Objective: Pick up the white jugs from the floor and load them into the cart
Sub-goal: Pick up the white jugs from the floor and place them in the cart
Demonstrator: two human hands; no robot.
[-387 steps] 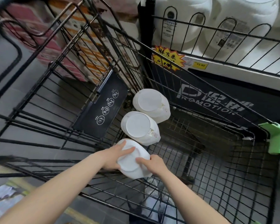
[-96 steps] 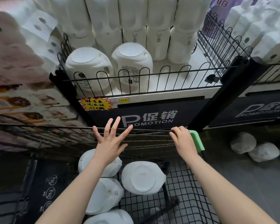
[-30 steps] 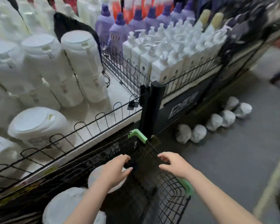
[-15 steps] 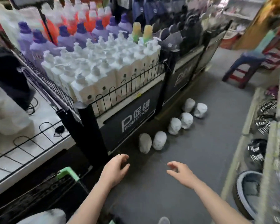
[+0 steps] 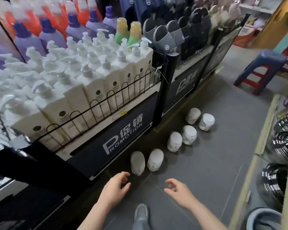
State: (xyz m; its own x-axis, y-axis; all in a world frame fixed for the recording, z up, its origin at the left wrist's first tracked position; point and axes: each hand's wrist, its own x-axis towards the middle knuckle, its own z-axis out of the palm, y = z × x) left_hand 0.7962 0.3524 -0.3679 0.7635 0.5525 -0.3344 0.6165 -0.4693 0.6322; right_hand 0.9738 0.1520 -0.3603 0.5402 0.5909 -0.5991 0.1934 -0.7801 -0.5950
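Observation:
Several white jugs lie on the grey floor along the base of the display stand. The nearest jug [image 5: 137, 162] and its neighbour [image 5: 155, 159] lie side by side, another pair [image 5: 174, 141] sits further on, and the farthest jugs [image 5: 206, 122] lie beyond. My left hand [image 5: 115, 190] hovers just short of the nearest jug, fingers loosely curled and holding nothing. My right hand [image 5: 179, 192] is held out beside it, also loosely curled and holding nothing. The cart is out of view.
A black promotion stand [image 5: 123, 135] with white pump bottles [image 5: 83, 80] runs along the left. A blue and red stool [image 5: 261, 70] stands far right. Wooden shelving with striped goods [image 5: 279, 146] lines the right. My shoe [image 5: 140, 213] is on the floor below my hands.
The view has swung away from the cart toward the jugs on the floor. Both hands left the cart and now reach low toward the nearest jugs, which are closer.

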